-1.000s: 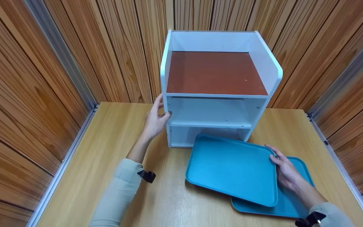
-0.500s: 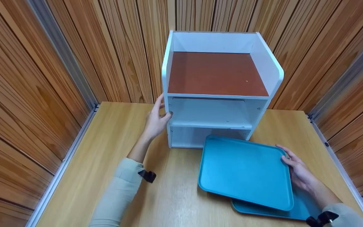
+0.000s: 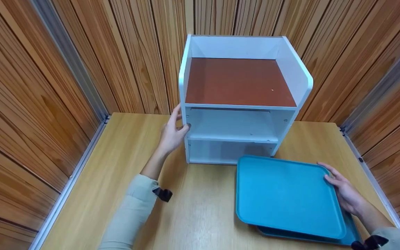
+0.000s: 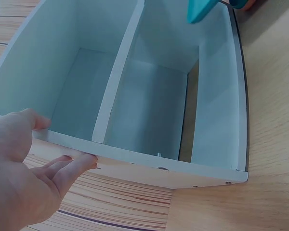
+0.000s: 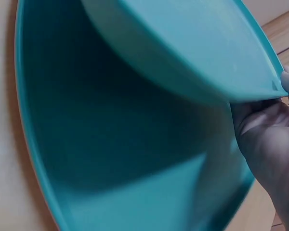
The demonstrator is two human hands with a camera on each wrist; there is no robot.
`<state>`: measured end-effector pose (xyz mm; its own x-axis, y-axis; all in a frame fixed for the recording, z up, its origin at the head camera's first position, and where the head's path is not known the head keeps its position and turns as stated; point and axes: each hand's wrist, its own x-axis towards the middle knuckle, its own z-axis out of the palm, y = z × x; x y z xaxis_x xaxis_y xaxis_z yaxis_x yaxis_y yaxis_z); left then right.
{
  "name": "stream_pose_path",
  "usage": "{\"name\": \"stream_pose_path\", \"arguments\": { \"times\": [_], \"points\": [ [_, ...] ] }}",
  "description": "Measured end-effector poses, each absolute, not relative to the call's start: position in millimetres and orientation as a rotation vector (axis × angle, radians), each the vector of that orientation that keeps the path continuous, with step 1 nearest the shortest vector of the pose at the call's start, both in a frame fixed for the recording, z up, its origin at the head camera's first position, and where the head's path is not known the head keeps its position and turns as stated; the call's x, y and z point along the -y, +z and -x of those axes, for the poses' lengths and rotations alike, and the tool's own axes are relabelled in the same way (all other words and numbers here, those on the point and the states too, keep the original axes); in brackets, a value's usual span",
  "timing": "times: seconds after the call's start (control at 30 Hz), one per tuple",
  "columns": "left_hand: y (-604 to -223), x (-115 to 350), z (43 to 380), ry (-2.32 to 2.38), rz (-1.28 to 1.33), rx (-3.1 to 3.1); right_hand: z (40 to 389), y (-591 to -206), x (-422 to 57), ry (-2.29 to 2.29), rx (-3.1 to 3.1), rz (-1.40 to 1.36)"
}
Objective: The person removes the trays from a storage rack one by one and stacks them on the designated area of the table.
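A white shelf unit (image 3: 238, 81) with a brown top board and two open compartments stands at the back of the table. My left hand (image 3: 172, 135) grips its left side panel, and the left wrist view shows the thumb on the inner side and the fingers outside. My right hand (image 3: 346, 192) pinches the right edge of a blue tray (image 3: 290, 198) in front of the shelf. Beneath that tray lies a second blue tray (image 3: 352, 229), mostly covered. The right wrist view shows the held tray (image 5: 207, 43) tilted, with a gap above the lower tray (image 5: 111, 144).
The wooden table (image 3: 200, 211) is bounded by wood-grain panels (image 3: 144, 55) at the back and sides. Metal rails (image 3: 71, 177) run along its left and right edges. The held tray's far edge is close to the shelf's lower right front.
My right hand has drawn the upper tray right and towards me, away from the shelf's lower compartment and further over the lower tray. My left hand has stayed on the side panel.
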<state>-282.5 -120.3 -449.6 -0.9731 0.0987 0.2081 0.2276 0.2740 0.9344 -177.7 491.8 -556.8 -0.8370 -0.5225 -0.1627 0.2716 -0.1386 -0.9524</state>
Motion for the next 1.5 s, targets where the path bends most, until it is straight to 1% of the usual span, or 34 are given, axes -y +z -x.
{"name": "stream_pose_path", "arguments": {
  "times": [0.17,0.4,0.57,1.0,1.2,1.33,1.5],
  "points": [
    [-450.1,120.2,282.4,-1.81,0.309,2.421,176.2,-554.4,-506.7,-1.977,-1.604,0.217],
    [-448.5,120.4,281.6,-1.806,0.311,2.414,173.0,-555.2,-527.2,-2.017,-1.528,0.27],
    [-447.1,119.8,282.1,-1.787,0.309,2.426,169.5,-556.1,-540.3,-2.038,-1.5,0.246],
    [-449.9,120.2,282.8,-1.801,0.302,2.419,163.3,-562.0,-551.7,-2.008,-1.539,0.243],
    [-449.2,120.8,282.6,-1.793,0.291,2.439,165.6,-560.6,-549.6,-1.947,-1.746,0.103],
    [-448.7,121.1,282.3,-1.8,0.288,2.436,168.9,-556.2,-547.3,-1.826,-1.92,-0.03],
    [-450.1,120.9,282.8,-1.798,0.297,2.426,169.4,-552.2,-545.8,-1.62,-2.069,-0.087]
  ]
}}
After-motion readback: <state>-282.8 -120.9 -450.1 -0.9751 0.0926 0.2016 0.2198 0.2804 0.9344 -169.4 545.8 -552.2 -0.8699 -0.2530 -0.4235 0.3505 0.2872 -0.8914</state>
